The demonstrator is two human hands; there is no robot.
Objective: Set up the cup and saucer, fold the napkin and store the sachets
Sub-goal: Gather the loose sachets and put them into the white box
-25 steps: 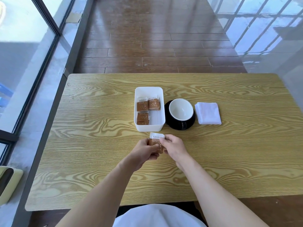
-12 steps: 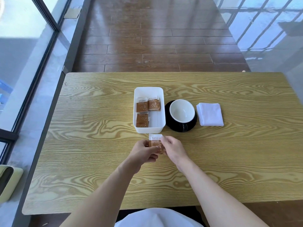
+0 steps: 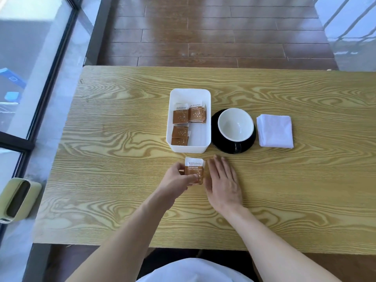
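Observation:
My left hand (image 3: pixel 176 178) pinches a stack of brown-and-white sachets (image 3: pixel 195 168) just in front of the white box (image 3: pixel 207 127). My right hand (image 3: pixel 222 181) lies flat beside the stack with fingers spread, holding nothing. Inside the box lie several more sachets (image 3: pixel 188 115). A white cup (image 3: pixel 235 124) sits on a black saucer (image 3: pixel 218 144) right of the box. A folded white napkin (image 3: pixel 275 130) lies right of the saucer.
All of it rests on a wooden table (image 3: pixel 122 159). A glass wall runs along the left, with a pale green object (image 3: pixel 17 199) on the floor beside the table. Brown floorboards lie beyond the far edge.
My right hand has let go of the sachet stack and opened flat on the table beside it. My left hand still grips the stack.

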